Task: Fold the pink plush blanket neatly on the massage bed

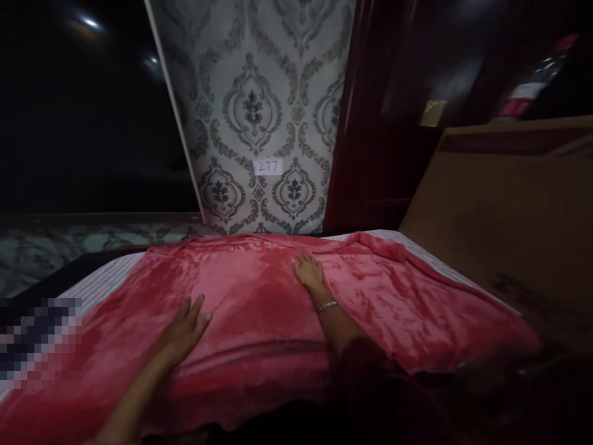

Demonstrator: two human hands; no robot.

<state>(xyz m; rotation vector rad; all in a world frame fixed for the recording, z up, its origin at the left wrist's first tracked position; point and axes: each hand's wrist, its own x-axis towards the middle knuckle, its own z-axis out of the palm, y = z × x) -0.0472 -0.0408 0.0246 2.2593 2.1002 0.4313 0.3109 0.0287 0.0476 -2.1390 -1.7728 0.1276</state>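
Plainly the fingers (197,309) of the left hand (185,330) lie released and flat on the red blanket (259,309); the right hand (308,272), farther up the blanket, presses flat too. Smoothing looks underway over the striped bed (102,281); next, I judge, an outward sweep toward the blanket's edges.

Both hands lie flat on the blanket (259,309) covering the bed (99,281).

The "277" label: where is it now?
In the head view, the small white label sits centre frame on the patterned wallpaper panel, above the red blanket and the right hand.
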